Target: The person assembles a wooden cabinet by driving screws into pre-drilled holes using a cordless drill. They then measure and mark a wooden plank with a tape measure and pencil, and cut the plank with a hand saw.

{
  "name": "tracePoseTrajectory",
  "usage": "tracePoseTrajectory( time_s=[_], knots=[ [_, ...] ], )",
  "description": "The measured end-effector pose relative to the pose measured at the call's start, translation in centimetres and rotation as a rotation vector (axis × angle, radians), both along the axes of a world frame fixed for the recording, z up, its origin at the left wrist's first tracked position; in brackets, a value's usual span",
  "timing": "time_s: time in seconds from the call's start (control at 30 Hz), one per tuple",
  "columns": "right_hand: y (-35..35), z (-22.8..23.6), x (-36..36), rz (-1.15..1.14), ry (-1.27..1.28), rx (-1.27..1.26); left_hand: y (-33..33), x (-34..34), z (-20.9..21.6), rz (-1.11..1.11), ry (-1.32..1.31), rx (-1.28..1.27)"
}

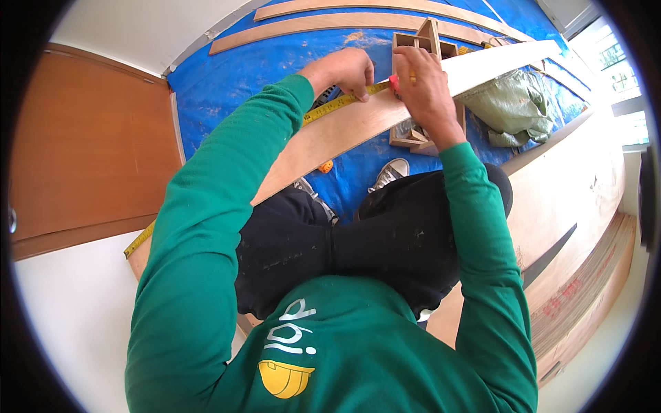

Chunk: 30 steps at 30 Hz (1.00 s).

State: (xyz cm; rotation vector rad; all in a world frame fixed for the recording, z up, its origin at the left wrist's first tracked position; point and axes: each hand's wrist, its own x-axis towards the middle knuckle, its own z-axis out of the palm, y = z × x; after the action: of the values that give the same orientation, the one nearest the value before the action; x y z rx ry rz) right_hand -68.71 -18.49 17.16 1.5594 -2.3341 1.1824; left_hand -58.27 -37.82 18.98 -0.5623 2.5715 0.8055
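Note:
A long pale wooden board [313, 148] slants from the lower left, over my thigh, up to the far right. The yellow blade of a tape measure [335, 104] runs along its far edge, and its end shows past my left sleeve at the lower left. My right hand [428, 93] is closed round the tape measure's red case, which the fingers mostly cover. Curled over the blade, just left of the case, is my left hand [344, 71], with a fingertip pressed on the yellow strip. Its other fingers are partly hidden.
Beyond the board stands a divided wooden box [406, 41], partly covered by it. A green sack [513, 107] lies at right on the blue tarp [213, 103]. Long wooden strips [323, 25] lie at the back. Stacked sheets [585, 296] are at my right, a brown door [93, 151] at left.

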Motion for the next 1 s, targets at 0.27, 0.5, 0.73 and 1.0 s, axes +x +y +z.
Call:
tracePoseTrajectory(
  time_s=[0.27,0.5,0.73,1.0],
  knots=[
    [2.2,-2.3,3.7,0.289,-0.966,0.003,1.5,-0.7,0.9,-0.065,-0.002,-0.111],
    [1.7,-4.2,4.2,0.234,-0.877,0.027,1.4,-2.7,1.0,-0.158,-0.068,-0.113],
    [1.5,-4.0,4.5,0.212,-0.794,0.017,1.5,-4.0,1.1,-0.163,-0.136,-0.119],
    [1.7,-3.4,4.5,0.217,-0.815,0.027,1.3,-3.9,0.7,-0.178,-0.087,-0.100]
  ],
)
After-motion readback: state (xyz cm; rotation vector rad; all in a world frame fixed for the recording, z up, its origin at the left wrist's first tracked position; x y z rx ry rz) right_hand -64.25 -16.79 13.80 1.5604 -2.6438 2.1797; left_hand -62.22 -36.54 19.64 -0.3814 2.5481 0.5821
